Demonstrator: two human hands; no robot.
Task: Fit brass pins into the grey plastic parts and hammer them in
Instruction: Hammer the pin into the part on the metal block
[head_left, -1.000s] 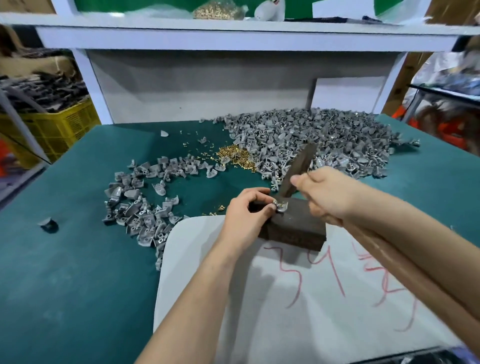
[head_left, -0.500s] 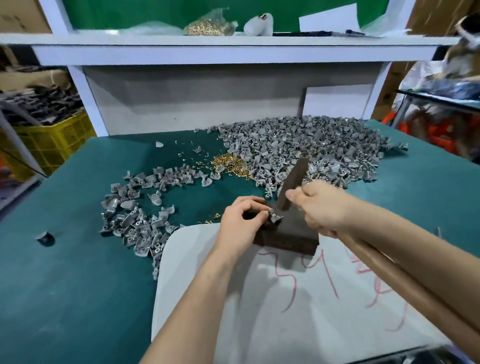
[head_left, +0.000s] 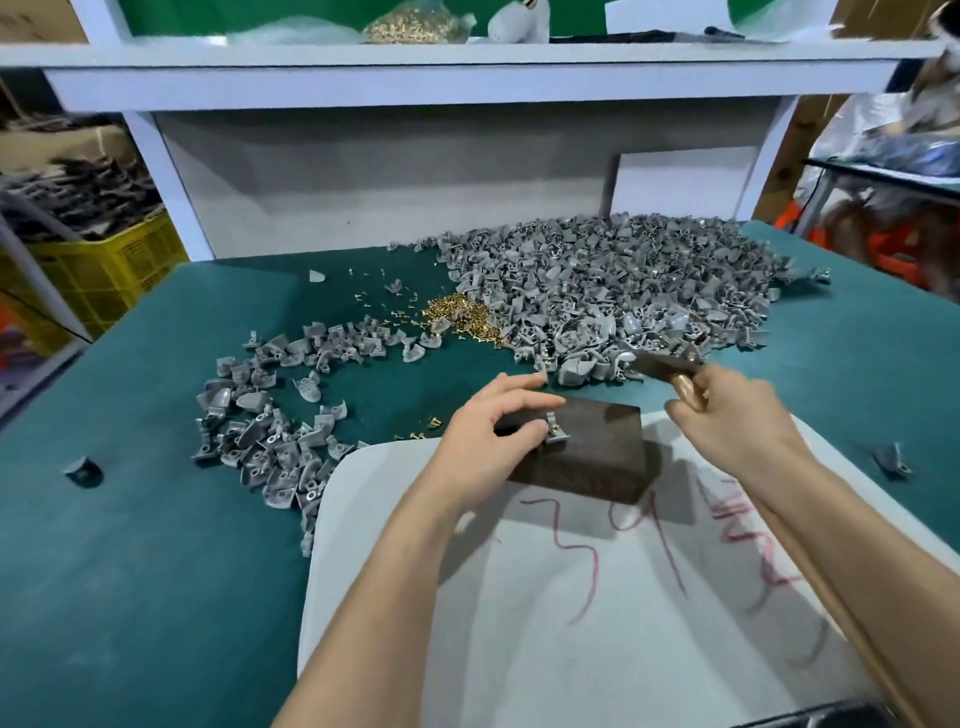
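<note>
A small grey plastic part (head_left: 555, 429) with a brass pin in it stands on a dark block (head_left: 597, 452). My left hand (head_left: 493, 431) lies on the block's left end with its fingers stretched out, and the thumb tip touches the part. To the right, my right hand (head_left: 727, 415) grips the wooden handle of a hammer (head_left: 667, 365). The hammer's dark head is blurred and raised above and to the right of the block. Loose brass pins (head_left: 457, 314) lie in a small heap beyond the block.
A big heap of grey parts (head_left: 623, 291) fills the back right of the green table (head_left: 130, 571). A smaller scatter of grey parts (head_left: 270, 431) lies to the left. The block rests on a white sheet (head_left: 571, 623) marked in red. A yellow crate (head_left: 104, 265) stands off the table's left.
My left hand has let go its pinch on the part and spread its fingers over the block. The hammer has swung up and to the right, away from the part.
</note>
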